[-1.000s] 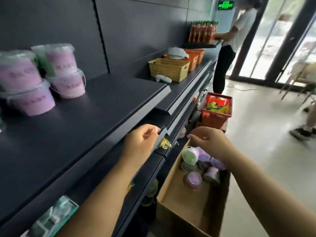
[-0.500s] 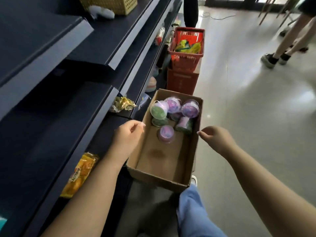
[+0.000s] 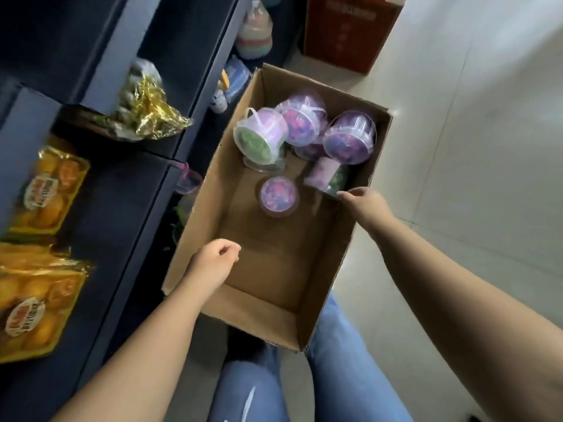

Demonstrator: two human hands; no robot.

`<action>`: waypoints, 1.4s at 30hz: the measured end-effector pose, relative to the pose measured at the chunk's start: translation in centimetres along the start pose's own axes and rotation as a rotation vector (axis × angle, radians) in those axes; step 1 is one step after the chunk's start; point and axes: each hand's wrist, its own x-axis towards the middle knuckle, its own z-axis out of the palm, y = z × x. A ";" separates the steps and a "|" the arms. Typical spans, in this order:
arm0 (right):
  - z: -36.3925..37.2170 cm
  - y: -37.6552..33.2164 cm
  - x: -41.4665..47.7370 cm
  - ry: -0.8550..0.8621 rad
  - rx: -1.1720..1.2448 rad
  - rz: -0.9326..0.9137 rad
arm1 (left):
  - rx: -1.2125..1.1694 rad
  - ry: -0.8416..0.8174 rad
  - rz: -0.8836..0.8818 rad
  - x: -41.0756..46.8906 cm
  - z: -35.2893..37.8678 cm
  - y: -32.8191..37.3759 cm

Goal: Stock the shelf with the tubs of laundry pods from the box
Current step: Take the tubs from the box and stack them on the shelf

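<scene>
Tubs at far end of box; right hand nearer, just beside tipped tub; left hand further back; both empty, loosely curled.

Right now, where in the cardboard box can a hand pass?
In the brown cardboard box, the near half, between the left hand and the upright purple-lidded tub, is bare. Its far end is crowded with piled clear tubs.

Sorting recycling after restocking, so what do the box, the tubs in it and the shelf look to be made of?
Box: brown cardboard, matte; the raw rim and folded bottom flaps show it. Tubs: clear, glossy plastic, probably thin; the pods show through and the walls glint. Shelf: dark, matte, flat-edged panels, likely painted metal, though unclear.
</scene>
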 end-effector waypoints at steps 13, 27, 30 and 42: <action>6.3 0.5 15.9 0.124 0.186 0.238 | -0.054 -0.002 0.030 18.3 6.6 4.7; 8.0 0.9 19.1 0.154 0.333 0.332 | -0.685 -0.082 -0.043 20.9 6.3 9.8; 8.1 0.4 20.0 0.160 0.374 0.411 | -0.867 -0.113 -0.106 20.6 5.5 11.8; 10.4 3.1 12.2 0.003 1.128 0.618 | -1.047 -0.023 -0.058 16.0 4.2 8.4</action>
